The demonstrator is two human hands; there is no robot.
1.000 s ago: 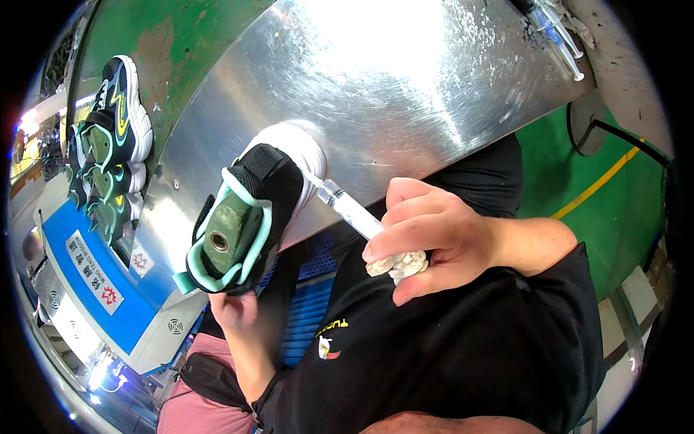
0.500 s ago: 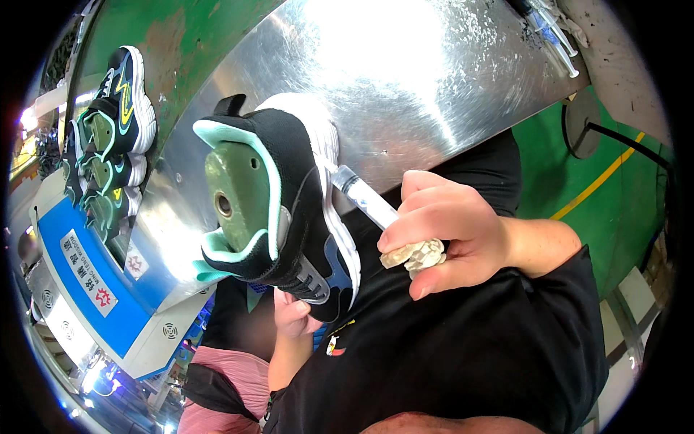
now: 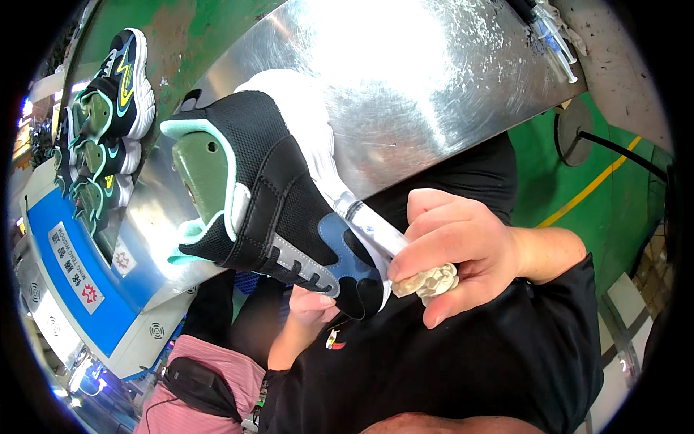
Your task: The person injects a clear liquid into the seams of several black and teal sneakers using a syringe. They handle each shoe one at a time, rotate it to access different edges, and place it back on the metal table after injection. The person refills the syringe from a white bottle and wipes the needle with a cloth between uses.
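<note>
A black sneaker point(image 3: 282, 195) with a mint-green collar, blue and grey side panels and a white sole stands tilted in front of me, its toe toward my body. An olive-green shoe last point(image 3: 206, 170) fills its opening. My left hand point(image 3: 309, 309) is closed on the toe from below, its fingers partly hidden by the shoe. In my right hand point(image 3: 463, 249) is a clear syringe point(image 3: 372, 228), its front end against the seam between upper and sole. The same hand also holds a crumpled beige lump point(image 3: 428, 282) between thumb and fingers.
A shiny metal table point(image 3: 405, 94) reaches away behind the shoe. More syringes point(image 3: 555, 43) lie at its far right corner. Several similar sneakers point(image 3: 119, 94) line the left side, beside a blue and white machine panel point(image 3: 72, 253). A person in pink point(image 3: 210, 383) is close by at lower left.
The sneaker has rolled so more of its side faces up, and its heel has shifted left. My right hand with the syringe has moved slightly nearer to me, its tip further along the sole toward the toe.
</note>
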